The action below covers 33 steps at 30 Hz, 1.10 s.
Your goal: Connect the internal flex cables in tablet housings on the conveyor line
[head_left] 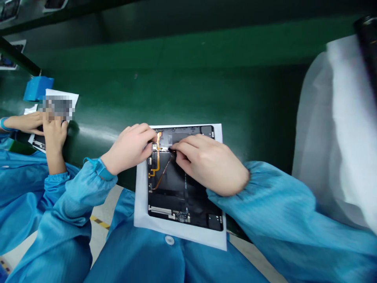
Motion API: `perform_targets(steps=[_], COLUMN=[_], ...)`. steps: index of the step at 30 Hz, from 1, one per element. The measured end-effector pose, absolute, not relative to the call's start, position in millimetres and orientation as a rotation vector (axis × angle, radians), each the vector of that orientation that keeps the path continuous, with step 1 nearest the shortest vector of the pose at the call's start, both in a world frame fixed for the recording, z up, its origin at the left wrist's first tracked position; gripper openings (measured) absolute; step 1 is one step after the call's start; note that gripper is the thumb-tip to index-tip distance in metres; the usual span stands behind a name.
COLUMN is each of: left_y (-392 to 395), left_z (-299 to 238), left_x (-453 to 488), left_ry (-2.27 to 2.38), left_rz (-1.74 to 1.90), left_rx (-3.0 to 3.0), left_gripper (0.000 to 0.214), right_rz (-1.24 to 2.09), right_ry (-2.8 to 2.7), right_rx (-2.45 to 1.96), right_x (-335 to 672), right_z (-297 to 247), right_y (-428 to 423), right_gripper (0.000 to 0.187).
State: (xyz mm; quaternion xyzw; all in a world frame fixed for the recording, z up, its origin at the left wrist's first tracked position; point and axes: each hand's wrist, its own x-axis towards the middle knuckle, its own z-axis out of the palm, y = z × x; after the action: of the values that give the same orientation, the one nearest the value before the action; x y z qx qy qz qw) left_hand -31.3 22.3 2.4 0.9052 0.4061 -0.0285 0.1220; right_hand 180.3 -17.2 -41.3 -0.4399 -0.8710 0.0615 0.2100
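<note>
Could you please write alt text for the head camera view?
The person's left hand and right hand reach into an open electronic device with orange ribbon cables, lying on a white sheet at the edge of a green bench. A co-worker's hands are at the picture's left.
</note>
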Motion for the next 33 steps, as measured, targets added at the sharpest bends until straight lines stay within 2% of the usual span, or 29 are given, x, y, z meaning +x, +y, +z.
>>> perform_targets(steps=[5, 9, 12, 14, 17, 19, 21, 23, 26, 33], left_y=[-5, -10, -15, -25, -46, -57, -62, -61, -52, -39], left_z=[-4, -1, 4, 5, 4, 4, 3, 4, 5, 5], left_x=[-58, -58, -58, -58, -56, -51, -45, -39, -34, -35], left_ry=[1.033, 0.932, 0.905, 1.003, 1.530, 1.746, 1.660, 1.520, 1.492, 1.449], left_rz=[-0.003, 0.021, 0.270, 0.518, 0.782, 0.593, 0.229, -0.013, -0.099, -0.141], left_rx=[2.940, 3.130, 3.174, 3.117, 2.716, 2.308, 2.020, 1.882, 1.817, 1.495], left_gripper=[0.012, 0.019, 0.010, 0.011, 0.029, 0.021, 0.007, 0.017, 0.023, 0.012], right_rz=[0.576, 0.971, 1.129, 1.233, 1.315, 1.287, 1.257, 1.266, 1.275, 1.224], right_ry=[-2.321, -2.366, -2.407, -2.385, -2.331, -2.344, -2.374, -2.384, -2.377, -2.375], right_rx=[-1.176, -1.186, -1.196, -1.181, -1.105, -1.025, -0.972, -0.955, -0.950, -0.920], right_x=[169, 150, 142, 141, 144, 146, 146, 146, 146, 146], right_z=[-32, -24, -22, -23, -27, -30, -34, -36, -38, -42], right_y=[-16, -13, -11, -11, -12, -12, -12, -12, -11, -10], right_gripper=[0.019, 0.009, 0.005, 0.009, 0.014, 0.017, 0.017, 0.017, 0.017, 0.017])
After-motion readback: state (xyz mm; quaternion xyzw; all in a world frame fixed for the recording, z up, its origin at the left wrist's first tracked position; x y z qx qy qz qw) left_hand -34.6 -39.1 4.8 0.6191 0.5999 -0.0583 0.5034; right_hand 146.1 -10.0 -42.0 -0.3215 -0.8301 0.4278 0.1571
